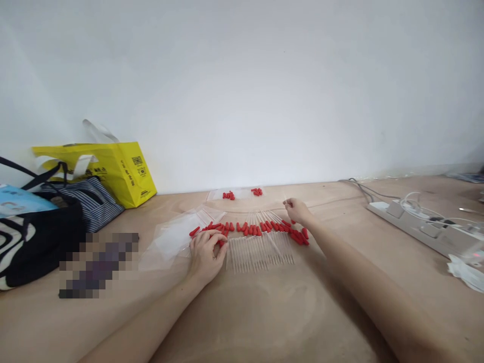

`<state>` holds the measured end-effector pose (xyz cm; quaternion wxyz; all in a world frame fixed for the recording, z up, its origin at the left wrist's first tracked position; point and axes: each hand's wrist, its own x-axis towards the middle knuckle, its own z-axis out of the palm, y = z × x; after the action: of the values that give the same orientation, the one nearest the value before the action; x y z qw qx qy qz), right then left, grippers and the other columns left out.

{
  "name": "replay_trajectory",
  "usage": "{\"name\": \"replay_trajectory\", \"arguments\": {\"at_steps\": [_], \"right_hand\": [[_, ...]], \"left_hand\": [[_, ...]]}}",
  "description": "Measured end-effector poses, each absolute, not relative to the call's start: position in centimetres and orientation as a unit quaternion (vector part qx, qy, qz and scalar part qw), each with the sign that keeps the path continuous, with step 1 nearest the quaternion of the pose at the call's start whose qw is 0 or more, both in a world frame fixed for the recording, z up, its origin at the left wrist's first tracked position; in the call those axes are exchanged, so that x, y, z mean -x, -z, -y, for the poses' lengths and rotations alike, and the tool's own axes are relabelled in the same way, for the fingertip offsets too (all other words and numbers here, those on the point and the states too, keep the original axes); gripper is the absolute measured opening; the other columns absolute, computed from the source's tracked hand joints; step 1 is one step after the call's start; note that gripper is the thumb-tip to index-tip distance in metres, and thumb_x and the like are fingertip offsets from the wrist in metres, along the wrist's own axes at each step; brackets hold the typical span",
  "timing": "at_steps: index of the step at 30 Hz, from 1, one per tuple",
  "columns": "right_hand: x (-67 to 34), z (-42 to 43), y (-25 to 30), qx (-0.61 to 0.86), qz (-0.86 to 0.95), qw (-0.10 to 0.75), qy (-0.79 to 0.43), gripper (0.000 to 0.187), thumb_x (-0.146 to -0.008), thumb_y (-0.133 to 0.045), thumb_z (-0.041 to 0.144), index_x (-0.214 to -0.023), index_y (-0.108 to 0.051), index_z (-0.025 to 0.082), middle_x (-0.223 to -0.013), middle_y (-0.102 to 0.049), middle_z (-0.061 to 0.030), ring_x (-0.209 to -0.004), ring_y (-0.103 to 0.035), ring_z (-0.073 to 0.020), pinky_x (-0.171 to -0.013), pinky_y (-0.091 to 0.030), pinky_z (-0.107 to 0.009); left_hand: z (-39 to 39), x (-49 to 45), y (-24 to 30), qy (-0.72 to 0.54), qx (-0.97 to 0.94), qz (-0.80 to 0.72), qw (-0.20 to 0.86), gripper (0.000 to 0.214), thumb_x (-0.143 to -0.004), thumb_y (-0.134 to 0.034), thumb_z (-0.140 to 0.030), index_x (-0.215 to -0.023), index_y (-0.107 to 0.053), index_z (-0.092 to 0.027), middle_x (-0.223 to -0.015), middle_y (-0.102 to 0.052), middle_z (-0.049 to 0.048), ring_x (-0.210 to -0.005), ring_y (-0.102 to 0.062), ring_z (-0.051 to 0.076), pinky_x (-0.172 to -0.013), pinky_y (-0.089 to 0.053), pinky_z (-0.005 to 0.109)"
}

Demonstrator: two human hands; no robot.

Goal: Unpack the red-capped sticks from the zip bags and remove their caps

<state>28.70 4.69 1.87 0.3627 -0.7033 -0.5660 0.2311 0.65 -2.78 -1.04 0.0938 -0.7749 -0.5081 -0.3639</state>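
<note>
My left hand [206,253] rests at the left end of a row of red rubber bulbs [245,229], its fingers curled. Red rubber shows between its thumb and index finger. My right hand [297,209] is past the right end of the row, thumb and fingertips pinched together; what they hold, if anything, is too faint to make out. Clear thin glass dropper tubes [260,252] lie side by side in front of the bulbs. More tubes [259,217] fan out behind them. Loose red bulbs [300,237] are heaped near my right wrist.
Clear plastic bags [170,237] lie left of the row. Another bag with red-topped droppers [229,195] is by the wall. At left stand a yellow bag [132,176], a striped bag [100,199] and a blurred-out item [100,264]. A white power strip [423,227] with cables is at right.
</note>
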Motion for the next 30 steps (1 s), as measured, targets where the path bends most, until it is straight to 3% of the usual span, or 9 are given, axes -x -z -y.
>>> {"name": "replay_trajectory", "arguments": {"at_steps": [2, 4, 6, 9, 13, 16, 20, 23, 30], "right_hand": [[-27.7, -3.0, -2.0, 0.651, 0.579, 0.421, -0.253, 0.018, -0.078, -0.044, 0.019, -0.093, -0.054, 0.016, -0.094, -0.062, -0.0070, -0.083, -0.060, -0.0132, -0.072, -0.045, -0.023], [-26.2, -1.0, -1.6, 0.607, 0.585, 0.453, -0.290, 0.017, -0.078, -0.046, 0.026, -0.090, -0.053, 0.016, -0.087, -0.064, -0.0045, -0.076, -0.061, -0.0119, -0.069, -0.046, -0.023], [-24.5, 1.0, -0.7, 0.562, 0.585, 0.476, -0.339, 0.017, -0.073, -0.054, 0.031, -0.082, -0.054, 0.017, -0.075, -0.065, -0.0020, -0.069, -0.061, -0.0122, -0.066, -0.048, -0.025], [-22.2, 3.3, 0.7, 0.371, 0.521, 0.551, -0.537, 0.025, -0.058, -0.070, 0.031, -0.071, -0.056, 0.017, -0.068, -0.065, -0.0007, -0.064, -0.061, -0.0132, -0.067, -0.048, -0.029], [-21.2, 4.9, 1.7, 0.313, 0.505, 0.534, -0.602, 0.024, -0.055, -0.074, 0.032, -0.069, -0.060, 0.018, -0.065, -0.064, 0.0009, -0.062, -0.061, -0.0130, -0.066, -0.048, -0.030], [-22.0, 5.5, 1.6, 0.353, 0.608, 0.509, -0.496, 0.017, -0.065, -0.067, 0.034, -0.072, -0.063, 0.018, -0.067, -0.065, -0.0013, -0.062, -0.060, -0.0143, -0.062, -0.046, -0.030], [-23.1, 6.2, 1.6, 0.378, 0.798, 0.455, -0.115, 0.013, -0.078, -0.055, 0.029, -0.082, -0.066, 0.021, -0.072, -0.066, -0.0027, -0.070, -0.056, -0.0155, -0.072, -0.037, -0.036], [-22.8, 6.6, 1.9, 0.357, 0.830, 0.412, 0.117, 0.015, -0.081, -0.051, 0.026, -0.086, -0.064, 0.022, -0.062, -0.062, 0.0001, -0.068, -0.051, -0.0142, -0.078, -0.028, -0.039], [-22.2, 6.7, 2.9, 0.359, 0.824, 0.382, 0.214, 0.017, -0.083, -0.045, 0.020, -0.076, -0.061, 0.019, -0.053, -0.053, 0.0031, -0.064, -0.043, -0.0114, -0.084, -0.021, -0.038]], "left_hand": [[2.9, -1.0, 1.0, 0.363, 0.786, 0.491, 0.095, 0.011, -0.076, -0.050, -0.025, -0.080, -0.060, -0.022, -0.090, -0.061, 0.0036, -0.090, -0.051, 0.022, -0.079, -0.034, 0.039], [3.2, -1.5, 1.0, 0.360, 0.799, 0.473, 0.093, 0.017, -0.078, -0.049, -0.027, -0.091, -0.058, -0.021, -0.093, -0.062, 0.0042, -0.091, -0.051, 0.022, -0.080, -0.034, 0.039], [3.6, -2.0, 1.0, 0.365, 0.807, 0.454, 0.095, 0.030, -0.079, -0.048, -0.030, -0.108, -0.051, -0.020, -0.099, -0.061, 0.0059, -0.095, -0.050, 0.023, -0.082, -0.032, 0.039], [4.3, -2.8, 0.9, 0.375, 0.827, 0.409, 0.098, 0.046, -0.081, -0.048, -0.033, -0.122, -0.039, -0.017, -0.105, -0.060, 0.0080, -0.099, -0.049, 0.022, -0.087, -0.029, 0.040], [4.9, -3.2, 0.6, 0.380, 0.851, 0.343, 0.118, 0.020, -0.085, -0.044, -0.027, -0.098, -0.057, -0.022, -0.085, -0.066, 0.0013, -0.087, -0.054, 0.018, -0.090, -0.024, 0.041], [5.0, -3.3, 0.5, 0.389, 0.850, 0.327, 0.138, 0.018, -0.085, -0.044, -0.026, -0.081, -0.061, -0.022, -0.067, -0.065, -0.0024, -0.073, -0.056, 0.015, -0.088, -0.024, 0.041], [5.0, -3.5, 0.7, 0.394, 0.855, 0.303, 0.149, 0.017, -0.085, -0.046, -0.026, -0.079, -0.062, -0.022, -0.065, -0.065, -0.0034, -0.070, -0.055, 0.015, -0.088, -0.024, 0.042], [5.2, -3.7, 0.9, 0.394, 0.860, 0.287, 0.152, 0.016, -0.085, -0.047, -0.026, -0.082, -0.062, -0.023, -0.066, -0.066, -0.0036, -0.071, -0.056, 0.015, -0.090, -0.024, 0.044], [5.0, -3.3, 1.1, 0.356, 0.867, 0.304, 0.173, 0.014, -0.080, -0.051, -0.026, -0.071, -0.061, -0.023, -0.069, -0.065, -0.0030, -0.076, -0.055, 0.017, -0.094, -0.020, 0.048]]}}
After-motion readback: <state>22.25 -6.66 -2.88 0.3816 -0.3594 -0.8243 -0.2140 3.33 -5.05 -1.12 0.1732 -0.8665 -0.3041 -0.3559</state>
